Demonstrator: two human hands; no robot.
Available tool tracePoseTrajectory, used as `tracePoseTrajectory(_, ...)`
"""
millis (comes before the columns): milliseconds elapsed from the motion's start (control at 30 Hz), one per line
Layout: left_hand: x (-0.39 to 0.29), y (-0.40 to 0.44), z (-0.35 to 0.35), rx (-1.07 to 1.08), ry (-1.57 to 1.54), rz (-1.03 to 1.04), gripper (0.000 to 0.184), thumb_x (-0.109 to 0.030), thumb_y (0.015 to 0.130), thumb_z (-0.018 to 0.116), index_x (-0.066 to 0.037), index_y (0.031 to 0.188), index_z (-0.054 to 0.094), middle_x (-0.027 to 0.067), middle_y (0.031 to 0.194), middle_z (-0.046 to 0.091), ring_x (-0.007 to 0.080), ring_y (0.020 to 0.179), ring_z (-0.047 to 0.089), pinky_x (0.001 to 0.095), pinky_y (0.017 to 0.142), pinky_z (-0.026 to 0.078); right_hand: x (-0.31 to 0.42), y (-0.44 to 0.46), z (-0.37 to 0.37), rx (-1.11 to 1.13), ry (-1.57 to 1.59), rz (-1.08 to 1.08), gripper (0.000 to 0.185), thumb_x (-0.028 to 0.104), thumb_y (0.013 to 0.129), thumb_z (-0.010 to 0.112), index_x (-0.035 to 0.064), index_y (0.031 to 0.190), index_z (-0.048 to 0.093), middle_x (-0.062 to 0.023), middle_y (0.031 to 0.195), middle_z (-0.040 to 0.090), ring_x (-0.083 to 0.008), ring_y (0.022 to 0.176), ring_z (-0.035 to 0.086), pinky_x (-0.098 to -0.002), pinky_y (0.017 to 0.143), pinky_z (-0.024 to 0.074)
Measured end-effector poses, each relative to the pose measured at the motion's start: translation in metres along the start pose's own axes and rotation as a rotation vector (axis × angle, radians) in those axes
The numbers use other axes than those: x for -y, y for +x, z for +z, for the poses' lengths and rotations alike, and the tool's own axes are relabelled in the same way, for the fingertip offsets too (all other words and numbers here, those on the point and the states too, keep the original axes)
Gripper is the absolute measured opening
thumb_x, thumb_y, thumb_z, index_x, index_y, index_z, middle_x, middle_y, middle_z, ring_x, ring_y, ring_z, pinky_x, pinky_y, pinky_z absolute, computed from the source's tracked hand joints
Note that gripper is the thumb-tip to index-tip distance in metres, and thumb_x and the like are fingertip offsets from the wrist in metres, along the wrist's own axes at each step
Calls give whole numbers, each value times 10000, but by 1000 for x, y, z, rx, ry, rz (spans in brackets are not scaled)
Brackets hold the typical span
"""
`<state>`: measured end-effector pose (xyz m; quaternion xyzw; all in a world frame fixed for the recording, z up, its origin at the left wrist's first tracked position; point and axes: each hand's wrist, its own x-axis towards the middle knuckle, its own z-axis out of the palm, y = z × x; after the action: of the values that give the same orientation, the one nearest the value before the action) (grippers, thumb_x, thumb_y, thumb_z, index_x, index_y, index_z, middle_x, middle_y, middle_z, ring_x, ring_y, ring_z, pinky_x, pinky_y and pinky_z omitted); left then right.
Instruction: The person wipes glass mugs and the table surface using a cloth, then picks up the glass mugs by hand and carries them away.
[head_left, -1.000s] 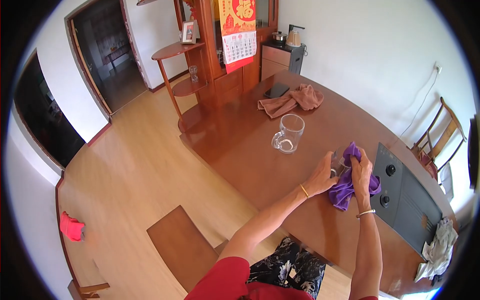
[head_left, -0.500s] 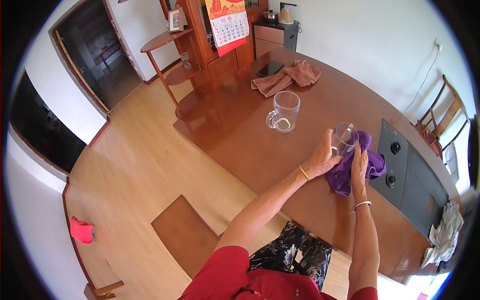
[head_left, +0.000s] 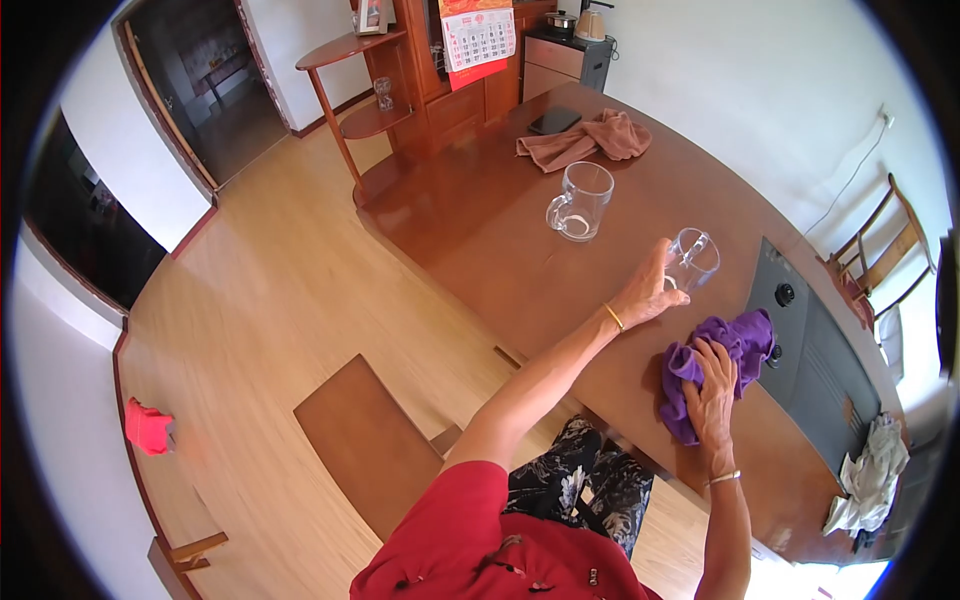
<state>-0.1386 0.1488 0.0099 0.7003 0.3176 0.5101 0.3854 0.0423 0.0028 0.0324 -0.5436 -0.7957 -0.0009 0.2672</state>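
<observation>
My left hand (head_left: pixel 646 290) is curled around the near left side of a clear glass mug (head_left: pixel 697 263), which stands on the brown table with its handle on the far side. My right hand (head_left: pixel 711 398) presses onto a crumpled purple cloth (head_left: pixel 745 342), fingers bent into its folds. The cloth lies nearer to me than the mug and reaches the edge of the black cooktop. Farther back, a second clear glass mug (head_left: pixel 584 205) stands upright, its handle turned left; neither hand touches it.
A brown cloth (head_left: pixel 620 135) and a black phone (head_left: pixel 555 121) lie at the far end of the table (head_left: pixel 450 215). On the right, a black cooktop (head_left: pixel 815 345) with knobs is set into it. A pale cloth (head_left: pixel 875 475) hangs near the right edge. A wooden bench (head_left: pixel 365 440) stands below.
My right hand has come away from the mug and moved toward me with the purple cloth. My left hand still holds the mug, now apart from the cloth. The view has shifted slightly.
</observation>
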Motion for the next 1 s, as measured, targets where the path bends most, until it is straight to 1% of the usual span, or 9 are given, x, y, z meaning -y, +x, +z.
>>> tracePoseTrajectory(133, 8, -3, 5, -107, 0, -28, 883, -193, 667, 769, 18, 1353, 254, 262, 1323, 386, 361, 1292, 381, 410, 1065, 334, -3, -29, 0, -136, -97, 162, 563, 205, 799, 610, 47, 1321, 472, -200, 1424, 391, -376, 1339, 322, -500, 1113, 217)
tracePoseTrajectory(200, 16, -1, 8, -126, 42, -81, 881, -193, 659, 768, 25, 1348, 264, 262, 1319, 393, 356, 1292, 382, 407, 1065, 333, -11, -35, 3, -157, -66, 252, 623, 200, 798, 608, 57, 1372, 414, -225, 1440, 355, -388, 1350, 304, -477, 1116, 230)
tracePoseTrajectory(333, -8, -23, -11, -54, 245, 84, 737, -151, 706, 713, 63, 1299, 330, 231, 1255, 438, 375, 1202, 434, 398, 1028, 359, -18, -40, -1, -96, -29, 303, 557, 152, 776, 588, 42, 1314, 492, -228, 1427, 381, -407, 1327, 327, -443, 1115, 255)
tracePoseTrajectory(367, -13, -34, -12, -188, 345, 196, 616, -106, 737, 677, 42, 1256, 381, 203, 1183, 460, 355, 1128, 465, 406, 989, 377, -18, -41, -1, -103, -18, 288, 523, 136, 770, 581, 42, 1282, 526, -228, 1414, 400, -407, 1316, 342, -446, 1108, 267)
tracePoseTrajectory(400, -17, -43, -18, -174, 345, 191, 616, -106, 737, 677, 42, 1256, 381, 203, 1183, 460, 355, 1128, 465, 406, 989, 377, -17, -41, 0, -110, -5, 265, 491, 120, 764, 575, 42, 1249, 561, -228, 1401, 419, -407, 1304, 357, -449, 1101, 278)
tracePoseTrajectory(600, -27, -55, -73, -781, 545, 331, 497, -58, 753, 672, 4, 1176, 419, 164, 1161, 423, 303, 1099, 428, 401, 971, 353, -11, -40, -4, -127, 6, 259, 445, 106, 772, 573, 41, 1212, 591, -214, 1349, 484, -407, 1282, 386, -457, 1083, 309)
tracePoseTrajectory(800, 5, -16, -116, -926, 403, -28, 483, -182, 826, 650, 28, 1201, 430, 214, 1156, 505, 339, 1103, 479, 407, 945, 379, -14, -40, 0, -137, 2, 229, 432, 86, 778, 560, 41, 1206, 594, -209, 1332, 504, -399, 1288, 390, -455, 1082, 309)
tracePoseTrajectory(867, 6, -9, -120, -811, 52, -121, 409, -299, 862, 598, 31, 1090, 521, 202, 973, 601, 310, 914, 581, 380, 819, 453, -16, -40, 0, -121, 6, 250, 422, 78, 786, 553, 42, 1204, 597, -199, 1331, 508, -397, 1292, 387, -455, 1085, 304)
tracePoseTrajectory(1000, 11, -7, -121, -769, 109, -194, 385, -353, 868, 556, 30, 887, 580, 165, 731, 614, 257, 679, 597, 375, 643, 468, -12, -40, -2, -135, 15, 217, 371, 80, 819, 553, 24, 1182, 606, -187, 1284, 548, -387, 1263, 414, -454, 1073, 313)
